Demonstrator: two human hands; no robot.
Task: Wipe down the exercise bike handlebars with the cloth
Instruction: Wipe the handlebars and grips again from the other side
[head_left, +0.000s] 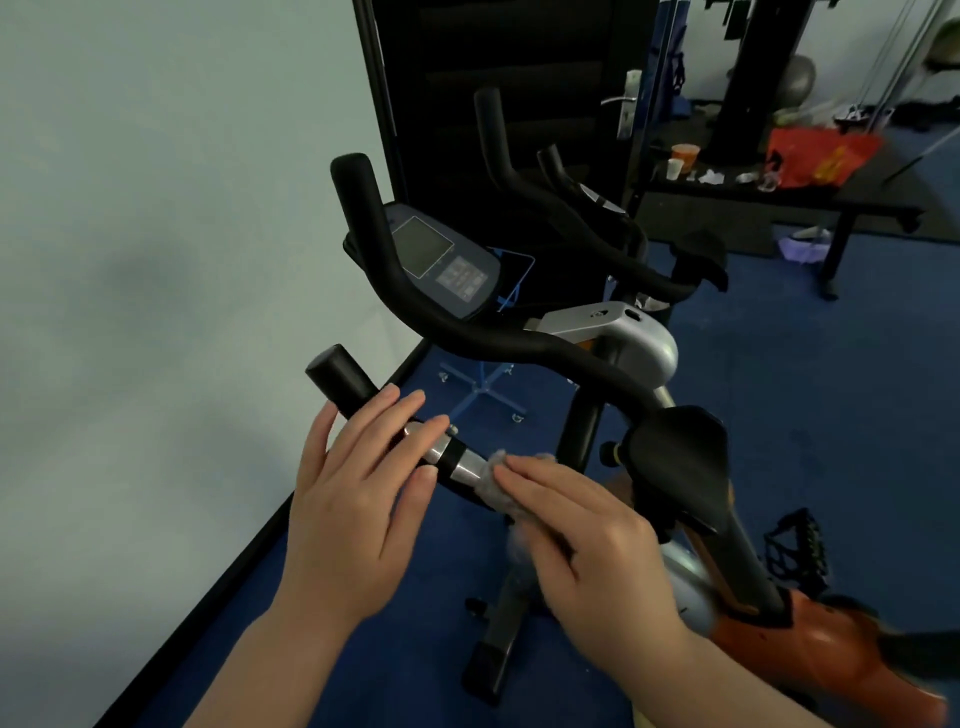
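The exercise bike's black handlebars (467, 332) curve across the middle of the head view, with a near grip bar (337, 376) that has silver sensor bands (441, 449). My left hand (353, 499) rests on that near bar, fingers spread over the black foam and a silver band. My right hand (582, 540) presses a grey cloth (493, 483) against the bar just right of the silver bands. The cloth is wrapped around the bar, and part of it hangs below my palm.
The console screen (436, 254) sits between the handlebars. The black saddle (675, 462) is close on the right, with a pedal (795, 545) and orange frame (831, 649) below. A pale wall is on the left. A black bench (779, 192) with cups stands behind.
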